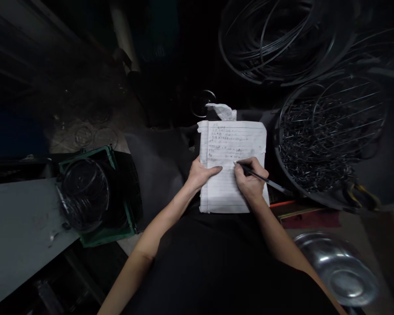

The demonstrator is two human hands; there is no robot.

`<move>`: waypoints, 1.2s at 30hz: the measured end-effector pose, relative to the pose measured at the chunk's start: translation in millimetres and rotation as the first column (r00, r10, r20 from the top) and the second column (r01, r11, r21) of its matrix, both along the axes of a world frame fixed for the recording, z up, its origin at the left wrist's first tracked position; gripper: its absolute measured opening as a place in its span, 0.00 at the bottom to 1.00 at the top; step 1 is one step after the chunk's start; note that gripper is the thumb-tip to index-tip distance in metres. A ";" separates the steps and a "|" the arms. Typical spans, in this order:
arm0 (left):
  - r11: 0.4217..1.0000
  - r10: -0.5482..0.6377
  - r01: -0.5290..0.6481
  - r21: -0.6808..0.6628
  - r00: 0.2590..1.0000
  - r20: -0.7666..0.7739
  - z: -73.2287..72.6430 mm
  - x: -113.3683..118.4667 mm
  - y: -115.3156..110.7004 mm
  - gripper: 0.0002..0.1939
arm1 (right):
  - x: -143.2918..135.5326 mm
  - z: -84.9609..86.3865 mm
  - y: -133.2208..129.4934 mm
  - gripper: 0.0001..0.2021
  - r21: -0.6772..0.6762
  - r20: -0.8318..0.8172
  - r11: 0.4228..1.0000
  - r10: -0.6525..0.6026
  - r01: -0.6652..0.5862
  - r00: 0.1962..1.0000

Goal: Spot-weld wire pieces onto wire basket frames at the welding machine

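notebook [228, 192] in left hand [200, 173], under right [252, 180]

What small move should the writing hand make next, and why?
Perhaps the right hand should write a little with the pen: its tip is at the page, near the handwriting; space below looks blank, and the left hand holds the edge.

**Wire to My Left and Right**

Ahead to my right stood a bin [262, 82] of wire coils [276, 49]. Nearer, a tub [377, 173] held a heap of small metal pieces [315, 153], a round wire grid [351, 116] and, at its near edge, yellow-and-black handles [369, 192]. Below it lay a shiny bowl [344, 280]. To my left, a green crate [107, 236] held a dark coil [85, 197] beside a grey table [16, 232].
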State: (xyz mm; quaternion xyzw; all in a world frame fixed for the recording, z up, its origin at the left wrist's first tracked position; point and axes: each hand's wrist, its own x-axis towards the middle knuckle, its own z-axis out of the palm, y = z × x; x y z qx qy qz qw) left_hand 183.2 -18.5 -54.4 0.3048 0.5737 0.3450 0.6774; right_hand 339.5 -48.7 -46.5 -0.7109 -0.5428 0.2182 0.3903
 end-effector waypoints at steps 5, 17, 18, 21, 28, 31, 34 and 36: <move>1.000 0.001 -0.001 -0.018 0.999 -0.035 1.9 0.6 0.0 0.27 | 0.4 1.3 0.0 0.04 -0.012 -0.011 1.000 -0.009 0.009 1.000; 1.000 0.008 -0.009 -0.021 1.000 -0.021 4.0 1.1 1.7 0.27 | 2.1 -3.9 -2.0 0.04 -0.016 -0.055 0.998 -0.060 0.059 0.997; 1.000 0.007 -0.008 -0.021 0.999 -0.031 3.4 1.1 1.5 0.27 | 1.6 -3.6 -1.6 0.04 -0.015 -0.050 0.998 -0.066 0.065 0.997; 1.000 -0.001 0.000 -0.021 0.999 -0.043 2.0 0.7 0.9 0.28 | 1.4 -3.0 -1.3 0.04 -0.008 -0.053 0.998 -0.070 0.070 0.996; 1.000 0.006 -0.007 -0.022 1.000 -0.027 2.2 1.0 1.5 0.27 | 3.5 -4.2 -1.1 0.03 -0.004 -0.076 0.999 -0.046 0.046 0.996; 1.000 0.003 -0.004 -0.027 1.000 -0.028 2.7 1.3 1.8 0.28 | 3.5 -4.7 -0.5 0.03 -0.017 -0.071 0.999 -0.053 0.052 0.996; 1.000 -0.002 0.001 -0.027 0.999 -0.052 3.6 1.2 1.5 0.28 | 3.6 -4.1 -1.7 0.04 -0.020 -0.101 0.998 -0.069 0.067 0.992; 1.000 -0.007 0.006 -0.030 0.998 -0.061 4.1 1.0 1.2 0.28 | 5.0 -3.7 -3.4 0.04 0.027 -0.132 0.992 -0.115 0.120 0.984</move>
